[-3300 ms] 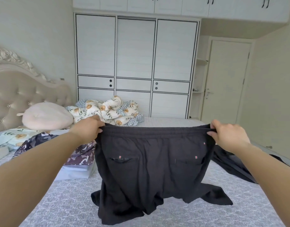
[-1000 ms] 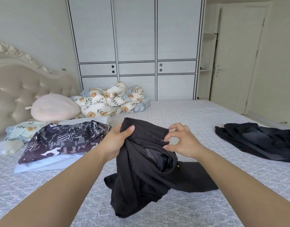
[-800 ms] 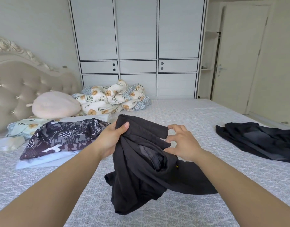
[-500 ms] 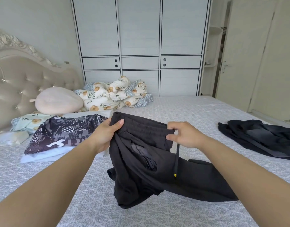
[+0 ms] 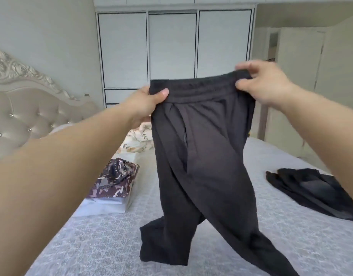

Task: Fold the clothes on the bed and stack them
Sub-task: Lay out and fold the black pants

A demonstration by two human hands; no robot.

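Trousers (image 5: pixel 201 156) now up in the air. Half a second back they hung bunched and low between the hands, waistband crumpled, drawcord dangling; now the waistband is raised to head height and drawn out flat across the view, doubled over so the two halves lie one on the other.

Left hand (image 5: pixel 145 102) at 9 o'clock of the waistband, thumb over the front edge, fingers behind: pinching the corner. Right hand (image 5: pixel 265 82) at 3 o'clock, slightly higher, fingers curled over the top edge, thumb beneath: gripping the other corner. Blurred, so finger detail is soft.

The legs hang from the band and cross below; the lower ends trail on the bed (image 5: pixel 291 236) at about 6 o'clock, one cuff lying toward 7, the other running out toward 5.

Meaning for the task: reads as the lengthwise fold made, leg on leg, with the garment being shaken straight. Crossed legs suggest they are not yet aligned. Folding down and stacking not yet done.

Folded stack (image 5: pixel 113 184), patterned piece on top of pale ones, sits on the bed at 8 o'clock of the trousers. Another dark garment (image 5: pixel 315 192) lies loose at 4 o'clock, unfolded. Floral bedding (image 5: pixel 137 140) behind, headboard (image 5: pixel 32 108) far left.
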